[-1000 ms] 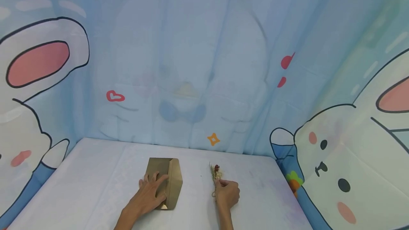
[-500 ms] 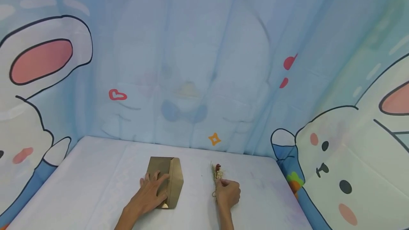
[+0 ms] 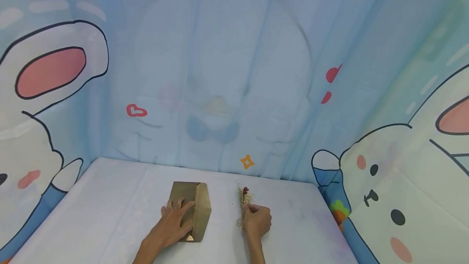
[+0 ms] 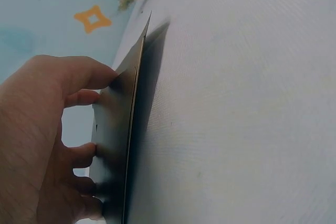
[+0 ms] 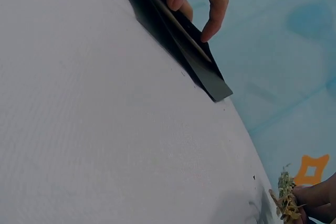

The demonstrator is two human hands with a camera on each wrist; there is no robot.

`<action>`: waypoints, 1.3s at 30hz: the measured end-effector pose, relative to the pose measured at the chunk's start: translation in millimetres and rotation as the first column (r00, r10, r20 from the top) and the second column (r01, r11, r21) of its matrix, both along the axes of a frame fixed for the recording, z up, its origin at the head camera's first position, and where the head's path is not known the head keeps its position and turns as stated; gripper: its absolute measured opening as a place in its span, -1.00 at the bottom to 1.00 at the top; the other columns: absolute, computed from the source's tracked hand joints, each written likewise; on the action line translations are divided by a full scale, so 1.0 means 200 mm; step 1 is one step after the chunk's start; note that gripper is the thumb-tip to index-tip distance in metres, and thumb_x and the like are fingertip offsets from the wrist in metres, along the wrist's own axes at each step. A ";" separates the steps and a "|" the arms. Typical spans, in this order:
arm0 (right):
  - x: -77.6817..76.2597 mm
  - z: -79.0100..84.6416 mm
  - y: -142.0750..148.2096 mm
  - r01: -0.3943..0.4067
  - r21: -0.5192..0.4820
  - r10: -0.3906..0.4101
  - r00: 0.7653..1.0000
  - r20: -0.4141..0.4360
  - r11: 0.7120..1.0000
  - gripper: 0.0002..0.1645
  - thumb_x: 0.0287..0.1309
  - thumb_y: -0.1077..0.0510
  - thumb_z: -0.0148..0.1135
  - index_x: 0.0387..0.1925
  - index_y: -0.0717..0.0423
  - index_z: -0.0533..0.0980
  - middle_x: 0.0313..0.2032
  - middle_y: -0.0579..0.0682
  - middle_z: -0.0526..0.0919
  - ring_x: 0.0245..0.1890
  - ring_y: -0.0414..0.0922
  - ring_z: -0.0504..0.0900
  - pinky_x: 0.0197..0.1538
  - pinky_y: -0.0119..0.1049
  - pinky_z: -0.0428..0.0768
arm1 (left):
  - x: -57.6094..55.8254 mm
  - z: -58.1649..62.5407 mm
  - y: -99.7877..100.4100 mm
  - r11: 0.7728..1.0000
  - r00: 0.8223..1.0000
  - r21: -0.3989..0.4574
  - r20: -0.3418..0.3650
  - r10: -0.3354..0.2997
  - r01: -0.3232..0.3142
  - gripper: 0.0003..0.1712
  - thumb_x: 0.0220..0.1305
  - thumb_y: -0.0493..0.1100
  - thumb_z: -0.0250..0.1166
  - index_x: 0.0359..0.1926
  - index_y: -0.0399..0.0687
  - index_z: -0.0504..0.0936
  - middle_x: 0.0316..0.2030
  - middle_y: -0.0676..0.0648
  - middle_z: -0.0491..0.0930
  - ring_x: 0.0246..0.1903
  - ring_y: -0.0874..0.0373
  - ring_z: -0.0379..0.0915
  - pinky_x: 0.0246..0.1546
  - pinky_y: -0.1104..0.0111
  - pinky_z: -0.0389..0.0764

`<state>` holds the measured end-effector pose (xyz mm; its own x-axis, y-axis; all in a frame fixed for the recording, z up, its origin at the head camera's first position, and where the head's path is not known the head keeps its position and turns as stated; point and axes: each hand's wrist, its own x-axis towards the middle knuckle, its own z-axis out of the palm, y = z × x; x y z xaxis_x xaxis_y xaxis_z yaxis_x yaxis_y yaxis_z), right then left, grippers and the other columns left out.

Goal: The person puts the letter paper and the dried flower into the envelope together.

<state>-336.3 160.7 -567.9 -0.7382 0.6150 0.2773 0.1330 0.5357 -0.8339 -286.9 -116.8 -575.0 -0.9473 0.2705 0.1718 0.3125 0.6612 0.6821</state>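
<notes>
A gold-brown envelope (image 3: 203,211) lies on the white table left of centre, its flap toward the right and slightly raised. My left hand (image 3: 166,225) presses on it with spread fingers; the left wrist view shows the fingertips on the face of the envelope (image 4: 119,114). To the right, my right hand (image 3: 257,220) pinches a small bunch of dried flowers (image 3: 244,195) between thumb and fingers. It has a dark red bloom and pale sprigs, with twine loops lower down. In the right wrist view, part of the bunch (image 5: 286,199) shows at the lower right corner beside the fingers.
The white cloth-covered table (image 3: 121,199) ends at the back against a light blue curtain (image 3: 220,52) printed with rabbits. A tiny dark speck (image 3: 232,204) lies between the envelope and the flowers.
My right hand has shifted a little to the left with the dried flowers, toward the envelope. The left hand stays in place on the envelope, and the head view has moved slightly.
</notes>
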 end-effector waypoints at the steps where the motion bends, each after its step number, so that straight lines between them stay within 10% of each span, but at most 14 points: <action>1: 0.00 0.00 -0.01 -0.010 0.005 0.010 1.000 -0.005 1.000 -0.88 0.08 0.26 0.63 -0.38 0.29 0.83 -0.50 0.17 0.82 -0.51 0.05 0.73 -0.33 -0.02 0.55 | 0.00 0.00 0.00 1.000 1.000 0.000 -0.001 0.001 -0.001 -0.32 0.41 -0.06 0.31 0.53 0.09 0.48 0.56 -0.49 0.27 0.48 -0.92 -0.06 0.39 -0.72 -0.09; 39: -0.01 0.01 -0.38 -0.226 0.035 0.226 0.974 -0.010 0.974 -0.86 -0.07 0.23 0.74 -0.50 0.14 0.84 -0.58 0.02 0.81 -0.59 -0.16 0.71 -0.32 -0.04 0.70 | -0.03 0.00 0.00 1.000 1.000 0.003 0.009 -0.002 0.002 -0.32 0.39 -0.05 0.32 0.51 0.11 0.49 0.54 -0.48 0.32 0.48 -0.90 -0.01 0.36 -0.73 -0.04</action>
